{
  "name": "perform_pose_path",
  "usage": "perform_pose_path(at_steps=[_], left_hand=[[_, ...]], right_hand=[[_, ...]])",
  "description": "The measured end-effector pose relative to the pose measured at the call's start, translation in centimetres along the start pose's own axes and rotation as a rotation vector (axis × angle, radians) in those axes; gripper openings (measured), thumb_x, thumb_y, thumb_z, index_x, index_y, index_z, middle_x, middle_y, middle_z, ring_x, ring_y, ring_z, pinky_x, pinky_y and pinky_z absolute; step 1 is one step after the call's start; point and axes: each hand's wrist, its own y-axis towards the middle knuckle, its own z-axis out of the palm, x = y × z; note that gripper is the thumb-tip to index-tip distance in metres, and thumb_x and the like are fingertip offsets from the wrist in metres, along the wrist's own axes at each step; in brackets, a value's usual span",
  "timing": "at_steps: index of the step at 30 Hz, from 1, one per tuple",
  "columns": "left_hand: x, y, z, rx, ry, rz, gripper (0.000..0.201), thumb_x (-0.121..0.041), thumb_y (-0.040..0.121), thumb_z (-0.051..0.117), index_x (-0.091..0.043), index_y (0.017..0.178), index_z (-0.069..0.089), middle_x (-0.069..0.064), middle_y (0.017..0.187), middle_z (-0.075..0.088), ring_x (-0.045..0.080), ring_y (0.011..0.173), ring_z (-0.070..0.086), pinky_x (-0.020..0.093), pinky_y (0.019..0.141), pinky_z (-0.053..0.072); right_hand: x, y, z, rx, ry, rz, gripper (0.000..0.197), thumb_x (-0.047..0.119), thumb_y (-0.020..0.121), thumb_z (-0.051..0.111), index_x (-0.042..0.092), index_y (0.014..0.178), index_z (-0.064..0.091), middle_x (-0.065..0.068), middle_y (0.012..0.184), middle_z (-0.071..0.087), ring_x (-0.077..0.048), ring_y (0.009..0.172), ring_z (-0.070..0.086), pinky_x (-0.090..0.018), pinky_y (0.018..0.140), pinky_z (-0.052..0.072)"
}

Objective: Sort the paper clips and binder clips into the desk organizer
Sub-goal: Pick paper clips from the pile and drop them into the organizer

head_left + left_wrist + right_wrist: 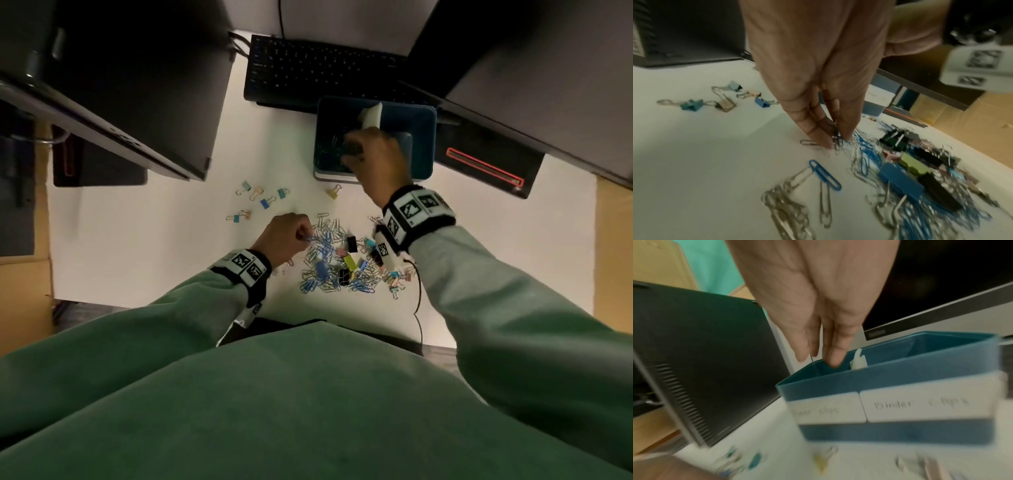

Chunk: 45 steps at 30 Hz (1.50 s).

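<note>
Paper clips of silver and blue wire (325, 253) lie heaped on the white desk (144, 240) nearest the person, tangled with black, blue, yellow and pink binder clips (352, 260). At the left edge of that heap the left hand (282, 236) points its fingertips (824, 138) down and pinches a small bunch of wire clips between thumb and fingers; a loose blue paper clip (825, 176) and a chain of silver paper clips (789, 204) lie just in front of it. Farther out, to the left, a scattered group of small pastel binder clips (263, 197) sits apart from the heap, and a single yellow binder clip (334, 192) lies near the organizer's front. Beyond these stands the teal plastic desk organizer (424, 144), with white labels on its front wall and a white divider (371, 114) between its compartments. The right hand (375, 154) hangs over the left compartment, which holds paper clips; its fingers (835, 352) reach straight down inside the rim and hold nothing that can be seen. Behind the organizer lies a black keyboard (322, 68), flanked by two dark monitors (130, 85).
</note>
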Motion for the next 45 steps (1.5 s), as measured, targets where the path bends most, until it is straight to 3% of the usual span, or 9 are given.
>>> perform_pose_path(at_steps=[4, 9, 12, 22, 28, 32, 36, 38, 45], left_hand=[[-0.9, -1.4, -3.1, 0.046, -0.206, -0.014, 0.011, -0.01, 0.08, 0.075, -0.014, 0.087, 0.068, -0.002, 0.081, 0.069, 0.004, 0.071, 0.06, 0.018, 0.068, 0.045], [-7.0, -1.8, -8.6, 0.026, -0.429, 0.053, 0.016, -0.005, 0.082, 0.073, -0.002, 0.096, 0.065, 0.008, 0.083, 0.069, 0.008, 0.07, 0.063, 0.017, 0.065, 0.052], [-10.0, 0.0, -11.3, -0.002, -0.433, 0.133, 0.018, -0.004, 0.083, 0.071, 0.002, 0.099, 0.063, 0.015, 0.089, 0.068, 0.01, 0.073, 0.063, 0.016, 0.064, 0.052], [-10.1, 8.6, -9.4, -0.139, -0.018, 0.158, 0.017, -0.01, 0.081, 0.072, -0.012, 0.097, 0.068, 0.003, 0.096, 0.068, 0.011, 0.083, 0.063, 0.035, 0.083, 0.056], [-7.0, 3.5, -7.8, -0.439, 0.008, 0.217, 0.027, -0.014, 0.085, 0.069, -0.016, 0.11, 0.059, 0.002, 0.108, 0.054, 0.011, 0.079, 0.055, 0.018, 0.075, 0.045], [0.7, -2.7, -5.4, -0.109, 0.0, 0.022, 0.053, -0.023, 0.075, 0.081, -0.017, 0.12, 0.054, 0.003, 0.103, 0.052, 0.017, 0.075, 0.057, 0.039, 0.078, 0.054], [5.0, -6.2, -1.5, 0.08, 0.235, 0.02, 0.098, -0.027, 0.068, 0.085, -0.018, 0.149, 0.029, 0.006, 0.123, 0.035, 0.018, 0.088, 0.05, 0.03, 0.088, 0.048], [5.1, -5.8, -0.3, 0.018, 0.25, 0.062, 0.095, -0.025, 0.072, 0.083, -0.017, 0.149, 0.029, 0.007, 0.125, 0.035, 0.015, 0.088, 0.05, 0.031, 0.089, 0.05], [3.2, -2.4, 1.4, -0.096, 0.18, 0.105, 0.055, -0.021, 0.084, 0.071, -0.016, 0.134, 0.049, 0.008, 0.121, 0.043, 0.018, 0.083, 0.057, 0.029, 0.08, 0.051]], right_hand=[[-0.9, -4.4, 2.0, -0.007, 0.043, -0.074, 0.014, 0.018, 0.09, 0.064, 0.01, 0.102, 0.066, -0.007, 0.101, 0.063, -0.013, 0.082, 0.059, -0.028, 0.079, 0.053], [-2.1, -8.0, 6.9, 0.453, -0.266, 0.039, 0.072, 0.04, 0.078, 0.075, 0.013, 0.134, 0.039, -0.013, 0.128, 0.043, -0.028, 0.113, 0.05, -0.04, 0.088, 0.051], [-1.9, -7.9, 9.0, 0.407, -0.325, -0.026, 0.077, 0.038, 0.074, 0.078, 0.011, 0.132, 0.037, -0.016, 0.128, 0.039, -0.031, 0.114, 0.045, -0.042, 0.083, 0.055], [-2.2, -7.1, 10.3, 0.368, -0.181, -0.043, 0.016, 0.005, 0.083, 0.059, 0.008, 0.099, 0.059, -0.01, 0.102, 0.055, -0.029, 0.089, 0.059, -0.04, 0.074, 0.052], [-2.7, -6.4, 6.9, 0.174, 0.204, 0.115, 0.009, 0.007, 0.084, 0.065, 0.011, 0.09, 0.071, -0.005, 0.091, 0.07, -0.018, 0.082, 0.065, -0.03, 0.078, 0.055], [-0.6, -4.4, 2.2, 0.001, 0.49, 0.106, 0.01, 0.008, 0.085, 0.068, 0.011, 0.093, 0.071, -0.002, 0.087, 0.072, -0.014, 0.076, 0.067, -0.022, 0.071, 0.054], [1.0, -0.5, -0.6, -0.121, 0.445, 0.087, 0.011, 0.011, 0.088, 0.065, 0.012, 0.096, 0.071, 0.003, 0.092, 0.071, -0.004, 0.08, 0.064, -0.005, 0.07, 0.046], [1.1, 1.0, -0.5, -0.111, 0.307, 0.077, 0.012, 0.013, 0.09, 0.064, 0.014, 0.099, 0.071, 0.003, 0.095, 0.07, -0.002, 0.08, 0.061, -0.002, 0.069, 0.045], [1.4, -3.2, 3.9, 0.017, -0.049, -0.123, 0.029, 0.02, 0.087, 0.068, 0.013, 0.113, 0.059, -0.007, 0.12, 0.053, -0.018, 0.101, 0.057, -0.03, 0.086, 0.051]])
